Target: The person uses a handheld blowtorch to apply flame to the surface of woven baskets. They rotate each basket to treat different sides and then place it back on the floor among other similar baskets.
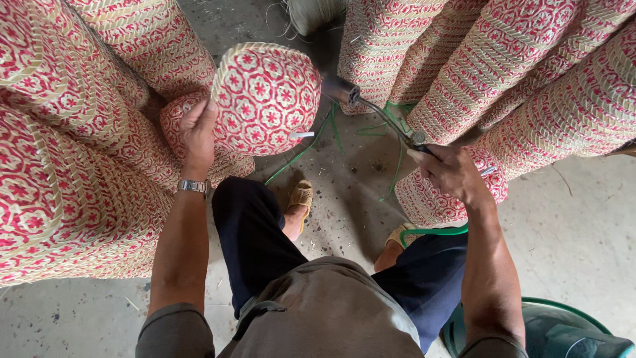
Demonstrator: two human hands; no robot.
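Plainly, a person seated among stacks of woven goods, both hands busy.

Left hand: the left hand has its grip closed round the left rim of a woven basket, red and cream with a flower pattern. The basket is tilted on its side, its patterned bottom turned up toward the person, seemingly so the tool can reach its right edge.

Right hand: the right hand has its grip closed on the handle of a metal torch tool. Its dark nozzle points left and sits just beside the basket's right edge, perhaps touching; I cannot tell.

Hose: a green hose runs from under the right hand down toward the near right, and more green line lies slack on the concrete floor.

Stacks: tall nested basket stacks lean in at left and far right, close around the work.

Feet: sandalled feet rest on the floor beneath the basket.

Near right: a green round container sits by the person's knee.
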